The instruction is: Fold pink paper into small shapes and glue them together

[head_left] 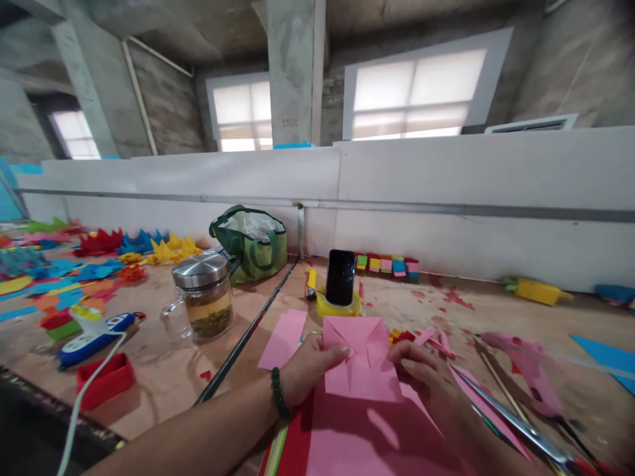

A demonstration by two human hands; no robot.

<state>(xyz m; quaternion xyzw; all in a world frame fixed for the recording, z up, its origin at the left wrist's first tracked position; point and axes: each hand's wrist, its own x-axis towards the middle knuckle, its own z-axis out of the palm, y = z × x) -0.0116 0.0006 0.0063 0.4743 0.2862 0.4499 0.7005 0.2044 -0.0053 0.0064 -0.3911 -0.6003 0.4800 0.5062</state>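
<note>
Both hands hold up a creased piece of pink paper (pixel 367 380) with folds running across its upper part. My left hand (pixel 310 370), a green bead bracelet on its wrist, grips the left edge with the thumb laid over the front. At the right edge, my right hand (pixel 421 370) has its fingers closed on the paper. Below lies a stack of coloured sheets, a large pink sheet (pixel 362 443) on top. A smaller pink paper piece (pixel 284 338) rests on the table just left of my left hand. Scissors (pixel 520 423) lie right of my right hand.
A phone (pixel 340 277) stands in a yellow holder ahead. Left are a glass tea mug (pixel 203 297), a green bag (pixel 251 244), a red paper box (pixel 105 381) and a blue-and-white tool (pixel 96 340) with a cable. A pink glue gun (pixel 528 373) lies right.
</note>
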